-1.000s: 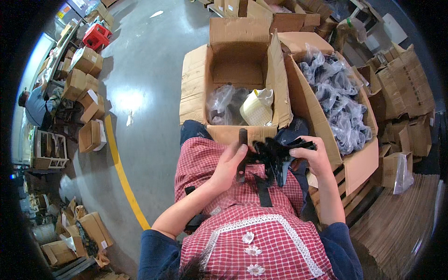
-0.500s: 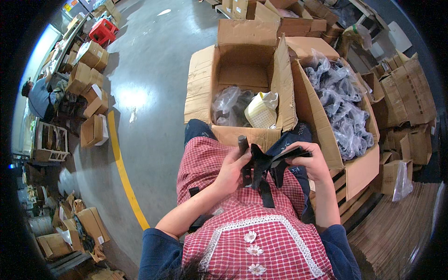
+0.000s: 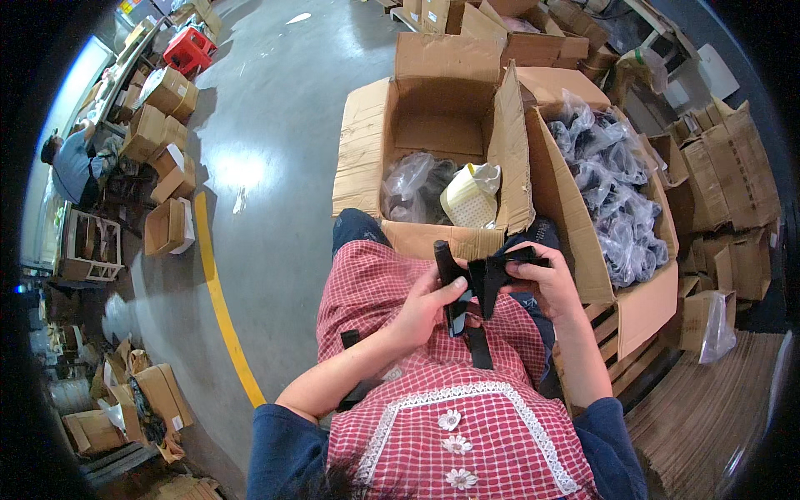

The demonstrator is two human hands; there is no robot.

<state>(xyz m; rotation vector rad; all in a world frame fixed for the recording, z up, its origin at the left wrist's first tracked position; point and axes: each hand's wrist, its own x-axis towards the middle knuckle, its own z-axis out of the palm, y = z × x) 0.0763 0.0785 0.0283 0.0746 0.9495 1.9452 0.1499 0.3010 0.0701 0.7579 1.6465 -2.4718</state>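
Black bar (image 3: 446,265), at my view's four o'clock, has tipped slightly toward eleven; left hand (image 3: 423,310) wraps its grip around it, right hand (image 3: 552,282) pinches the flared piece (image 3: 486,287), so neither is free.

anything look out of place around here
Two mild oddities: a pale scrap lies loose on the grey floor, and a pale yellow dotted item sits tilted, unlike the clear plastic beside it in the carton ahead.

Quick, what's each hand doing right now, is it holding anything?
Left hand: closed, holding a black bar.
Right hand: closed, holding a black floppy piece; whether it joins the black bar cannot be told.
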